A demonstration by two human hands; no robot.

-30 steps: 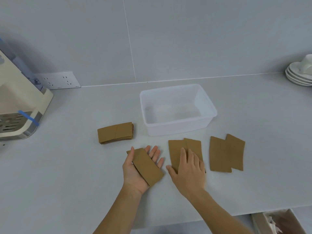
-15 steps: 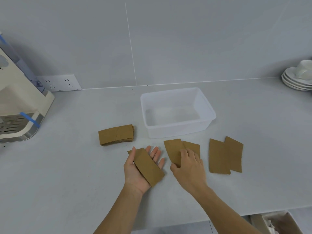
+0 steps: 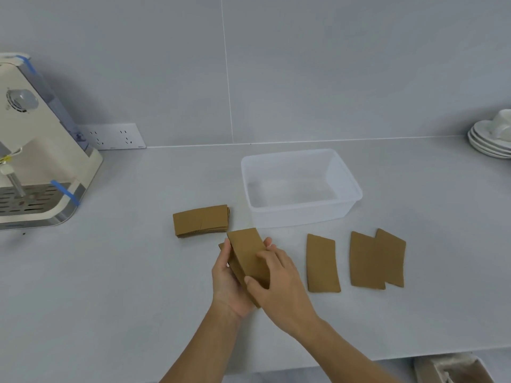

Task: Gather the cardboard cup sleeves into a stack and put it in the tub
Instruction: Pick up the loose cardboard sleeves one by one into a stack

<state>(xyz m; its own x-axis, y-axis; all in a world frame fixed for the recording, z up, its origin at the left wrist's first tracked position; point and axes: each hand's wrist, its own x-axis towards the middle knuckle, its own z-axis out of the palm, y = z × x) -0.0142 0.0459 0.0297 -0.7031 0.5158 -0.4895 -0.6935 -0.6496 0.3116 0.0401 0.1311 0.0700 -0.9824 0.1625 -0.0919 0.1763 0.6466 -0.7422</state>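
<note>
Brown cardboard cup sleeves lie flat on the grey counter in front of a clear plastic tub [image 3: 347,178]. My left hand [image 3: 225,283] cradles one sleeve, palm up. My right hand [image 3: 279,280] presses a second sleeve [image 3: 247,252] down onto it, thumb and fingers pinching its edges. A small stack of sleeves [image 3: 201,221] rests left of the tub. One single sleeve [image 3: 322,262] lies right of my hands. Two overlapping sleeves [image 3: 377,259] lie further right.
A cream coffee machine [image 3: 33,150] stands at the far left by a wall socket strip [image 3: 114,136]. White saucers with a cup [image 3: 492,136] sit at the far right. The counter's front edge runs below my arms, with a box [image 3: 453,369] beneath.
My right hand lifted one sleeve from the overlapping pair on the counter and carried it left onto the sleeve in my left hand. One sleeve stays where the pair was.
</note>
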